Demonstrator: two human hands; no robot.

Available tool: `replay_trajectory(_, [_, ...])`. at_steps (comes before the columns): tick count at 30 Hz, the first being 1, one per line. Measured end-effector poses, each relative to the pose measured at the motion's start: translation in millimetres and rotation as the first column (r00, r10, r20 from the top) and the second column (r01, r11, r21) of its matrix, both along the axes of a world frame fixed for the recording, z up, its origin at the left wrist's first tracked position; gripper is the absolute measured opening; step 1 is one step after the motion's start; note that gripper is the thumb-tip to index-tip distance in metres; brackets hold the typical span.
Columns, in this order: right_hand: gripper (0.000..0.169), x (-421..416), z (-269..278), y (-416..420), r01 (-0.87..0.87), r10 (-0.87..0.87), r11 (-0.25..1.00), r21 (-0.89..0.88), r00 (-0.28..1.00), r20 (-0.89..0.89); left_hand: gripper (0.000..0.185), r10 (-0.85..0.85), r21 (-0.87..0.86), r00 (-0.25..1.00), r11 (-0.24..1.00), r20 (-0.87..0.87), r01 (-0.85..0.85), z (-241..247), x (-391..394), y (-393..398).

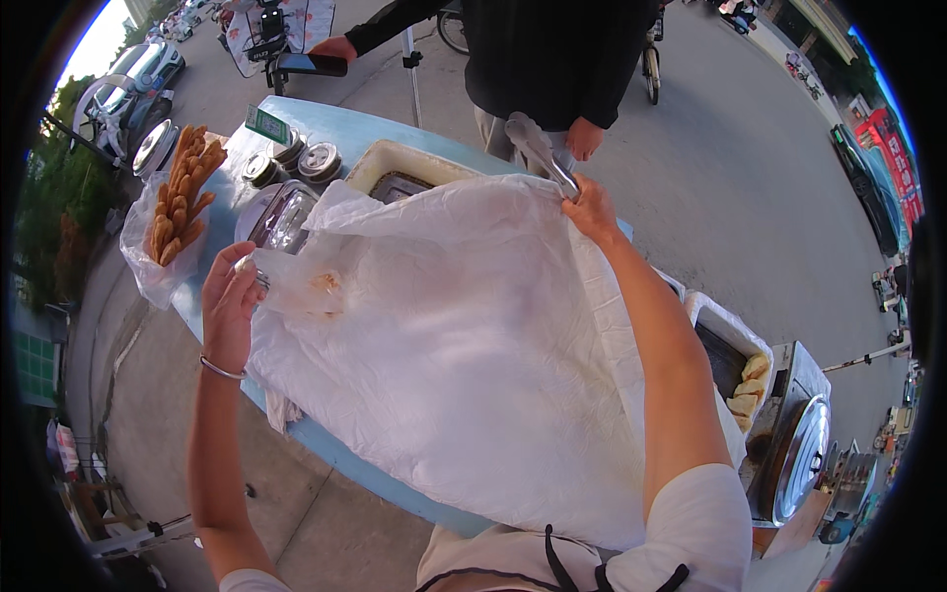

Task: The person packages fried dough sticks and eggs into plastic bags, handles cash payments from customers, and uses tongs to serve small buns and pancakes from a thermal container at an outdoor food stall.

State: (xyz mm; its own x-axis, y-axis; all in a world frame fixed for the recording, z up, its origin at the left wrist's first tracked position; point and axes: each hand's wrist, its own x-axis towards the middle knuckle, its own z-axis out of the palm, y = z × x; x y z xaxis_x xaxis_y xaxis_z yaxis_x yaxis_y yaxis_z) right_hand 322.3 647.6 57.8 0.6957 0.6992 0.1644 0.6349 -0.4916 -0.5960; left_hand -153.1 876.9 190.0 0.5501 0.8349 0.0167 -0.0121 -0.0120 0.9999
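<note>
A large white cloth [459, 370] spreads over the blue table [362, 473] before me. Metal tongs [544, 155] are in my right hand [592, 207], at the cloth's far right edge; whether its fingers also hold the cloth is unclear. My left hand [231, 288] grips a clear plastic bag [300, 285], which has orange-brown bits inside and hangs over the cloth's left part. Beyond the cloth's raised far edge, part of a cream foam box [388, 159] with a dark tray shows. Fried dough sticks [177, 200] stand in a plastic bag to the left.
Lidded jars [319, 161], a green card [268, 124] and a clear-lidded container [285, 222] are at the table's far left. Across it stands a person in black [555, 59], one hand near a phone [314, 64]. At right are a foam box of pale buns [749, 385] and a round metal lid [803, 459].
</note>
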Motion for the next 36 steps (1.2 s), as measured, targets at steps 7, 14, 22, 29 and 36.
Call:
replay_trajectory(7, [0.028,20,-60,8,0.431,-0.421,0.876,-0.217,0.902,0.094,0.032,-0.033,0.028,0.998,0.999,-0.051,0.034,-45,53,50])
replay_trajectory(14, [0.034,-4,-16,42,0.047,-0.036,0.998,-0.041,0.968,0.247,0.029,-0.077,0.101,0.988,0.991,-0.133,0.091,-52,110,72])
replay_trajectory(22, [0.037,-98,-77,177,-0.384,0.386,0.923,-0.035,0.918,0.093,0.023,-0.105,0.067,0.985,0.991,-0.135,0.115,-38,95,50])
replay_trajectory(29, [0.019,-42,-97,237,-0.012,0.241,0.891,0.454,0.861,-0.449,0.025,-0.188,0.172,0.976,0.964,-0.106,0.204,-10,116,45])
replay_trajectory(36, [0.016,-87,-37,146,-0.095,0.395,0.831,0.548,0.794,-0.462,0.028,-0.126,0.187,0.992,0.975,0.027,0.119,-14,147,65])
